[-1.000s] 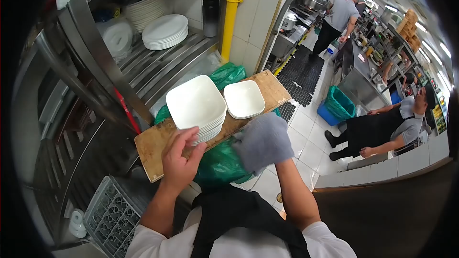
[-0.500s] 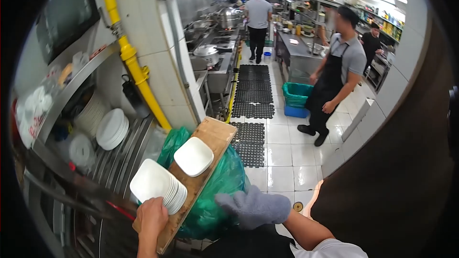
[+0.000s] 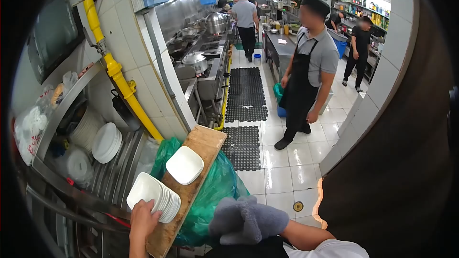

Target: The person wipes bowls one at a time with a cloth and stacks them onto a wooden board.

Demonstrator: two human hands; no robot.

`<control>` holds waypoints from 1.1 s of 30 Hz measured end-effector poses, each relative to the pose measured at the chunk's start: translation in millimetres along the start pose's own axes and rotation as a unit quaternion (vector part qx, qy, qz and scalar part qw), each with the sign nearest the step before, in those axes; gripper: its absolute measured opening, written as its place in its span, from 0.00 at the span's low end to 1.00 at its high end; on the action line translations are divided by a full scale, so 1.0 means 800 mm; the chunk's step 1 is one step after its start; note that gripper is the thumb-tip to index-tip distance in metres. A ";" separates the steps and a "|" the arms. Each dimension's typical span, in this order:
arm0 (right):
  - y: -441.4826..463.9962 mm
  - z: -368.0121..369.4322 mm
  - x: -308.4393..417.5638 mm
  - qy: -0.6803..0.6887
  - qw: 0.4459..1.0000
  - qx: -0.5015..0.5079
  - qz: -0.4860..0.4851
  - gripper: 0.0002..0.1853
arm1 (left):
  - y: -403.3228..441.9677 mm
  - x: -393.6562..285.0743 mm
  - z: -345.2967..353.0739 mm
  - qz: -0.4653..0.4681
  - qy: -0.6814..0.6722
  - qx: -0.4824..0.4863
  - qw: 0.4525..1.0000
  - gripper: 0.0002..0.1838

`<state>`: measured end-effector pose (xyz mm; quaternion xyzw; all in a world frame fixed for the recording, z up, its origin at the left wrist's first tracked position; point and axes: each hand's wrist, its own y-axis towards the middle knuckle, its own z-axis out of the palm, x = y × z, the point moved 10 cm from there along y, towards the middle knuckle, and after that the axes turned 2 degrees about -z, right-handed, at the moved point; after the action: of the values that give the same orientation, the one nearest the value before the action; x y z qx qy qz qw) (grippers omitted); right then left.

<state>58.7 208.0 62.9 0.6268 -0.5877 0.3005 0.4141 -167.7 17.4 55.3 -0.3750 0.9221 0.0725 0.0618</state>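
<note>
My left hand (image 3: 144, 220) rests on the near side of a tall stack of white square bowls (image 3: 154, 195), its fingers bent against the bowls. The stack stands on a wooden board (image 3: 205, 142). Farther up the board is a second, shorter group of white bowls (image 3: 184, 165). A grey cloth mitt or towel (image 3: 246, 220) covers my right hand, so its fingers are hidden. Beneath the board and beside it hangs a green plastic bag (image 3: 215, 188).
White plates (image 3: 106, 143) stand on a slatted metal rack (image 3: 111, 169) at left. A yellow pipe (image 3: 125, 91) runs down the wall. A person in a black apron (image 3: 306, 67) stands in the tiled aisle; others are farther back. Black mats (image 3: 246, 93) lie on the floor.
The view has swung up toward the aisle. My left hand has come onto the bowl stack. The aproned person has stepped closer, and my covered right hand stays beside the board.
</note>
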 end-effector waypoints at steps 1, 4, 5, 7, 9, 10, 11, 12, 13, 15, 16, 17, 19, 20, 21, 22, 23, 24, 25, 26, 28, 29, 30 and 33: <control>0.000 0.008 -0.006 -0.022 0.999 0.028 0.004 0.31 | 0.003 0.003 0.007 0.001 -0.002 0.026 1.000 0.24; -0.005 -0.029 0.040 -0.061 0.998 -0.009 -0.016 0.31 | 0.006 0.008 0.017 0.011 0.010 0.063 0.998 0.24; -0.009 -0.056 0.062 -0.081 0.993 -0.079 -0.039 0.30 | 0.005 0.007 0.019 0.023 0.023 0.072 0.997 0.23; -0.012 -0.055 0.056 -0.081 0.990 -0.107 -0.054 0.30 | 0.007 -0.002 0.007 0.031 0.012 0.076 0.997 0.22; -0.016 -0.057 0.047 -0.085 0.978 -0.168 -0.091 0.29 | 0.008 -0.001 -0.002 -0.019 -0.039 0.106 0.993 0.21; -0.017 -0.059 0.045 -0.086 0.971 -0.196 -0.110 0.29 | 0.010 0.007 -0.006 -0.031 -0.076 0.089 0.993 0.17; -0.019 -0.062 0.046 -0.084 0.963 -0.221 -0.131 0.29 | 0.011 0.015 -0.004 -0.040 -0.081 0.089 0.992 0.17; -0.016 -0.061 0.053 -0.081 0.966 -0.208 -0.131 0.29 | 0.011 0.020 -0.011 -0.033 -0.136 0.056 0.989 0.17; -0.006 -0.045 0.049 -0.009 0.991 -0.109 -0.078 0.26 | 0.009 0.024 -0.018 -0.028 -0.190 0.026 0.981 0.17; -0.002 -0.013 0.049 0.074 0.996 0.049 -0.008 0.24 | 0.004 0.011 -0.034 0.008 -0.356 -0.017 0.934 0.15; 0.001 -0.022 0.058 0.032 0.998 0.038 -0.027 0.25 | -0.001 0.017 -0.030 -0.032 -0.388 0.029 0.921 0.17; 0.006 -0.032 0.069 -0.012 0.999 0.020 -0.043 0.26 | -0.008 0.008 -0.040 -0.059 -0.444 0.035 0.894 0.16; 0.020 -0.045 0.080 -0.083 0.994 -0.025 -0.067 0.27 | -0.025 0.008 -0.034 -0.081 -0.548 0.036 0.832 0.14; 0.026 -0.045 0.081 -0.109 0.990 -0.043 -0.074 0.28 | -0.032 0.008 -0.028 -0.100 -0.560 0.022 0.822 0.14; 0.030 -0.042 0.079 -0.126 0.987 -0.059 -0.079 0.29 | -0.038 -0.003 -0.025 -0.085 -0.592 0.014 0.801 0.14; 0.032 -0.040 0.077 -0.142 0.984 -0.076 -0.082 0.30 | -0.043 -0.014 -0.025 -0.069 -0.621 0.001 0.781 0.14; 0.032 -0.037 0.081 -0.156 0.981 -0.087 -0.082 0.30 | -0.047 -0.016 -0.016 -0.088 -0.626 -0.016 0.775 0.14; 0.032 -0.039 0.083 -0.169 0.977 -0.102 -0.074 0.31 | -0.046 -0.033 -0.006 -0.047 -0.689 -0.014 0.723 0.15; 0.032 -0.044 0.089 -0.190 0.973 -0.117 -0.065 0.32 | -0.046 -0.051 0.000 0.000 -0.746 -0.006 0.666 0.16; 0.033 -0.049 0.095 -0.224 0.965 -0.130 -0.053 0.33 | -0.046 -0.062 0.011 -0.007 -0.748 -0.003 0.664 0.16; 0.035 -0.046 0.089 -0.344 0.930 -0.125 -0.029 0.34 | -0.040 -0.087 0.031 -0.014 -0.831 0.008 0.556 0.17; 0.032 -0.038 0.078 -0.410 0.905 -0.108 -0.032 0.35 | -0.036 -0.097 0.042 -0.012 -0.834 0.011 0.552 0.17; 0.017 -0.017 0.047 -0.506 0.856 -0.089 -0.062 0.39 | -0.034 -0.103 0.051 -0.008 -0.839 0.001 0.544 0.17; 0.045 -0.010 -0.038 -0.442 0.870 -0.151 0.155 0.35 | -0.035 -0.120 0.069 -0.010 -0.845 -0.001 0.534 0.15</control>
<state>20.1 231.2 46.6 0.5248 -0.8371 -0.0403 0.1490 -76.7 73.4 14.7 -0.1481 0.4368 0.3558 0.8128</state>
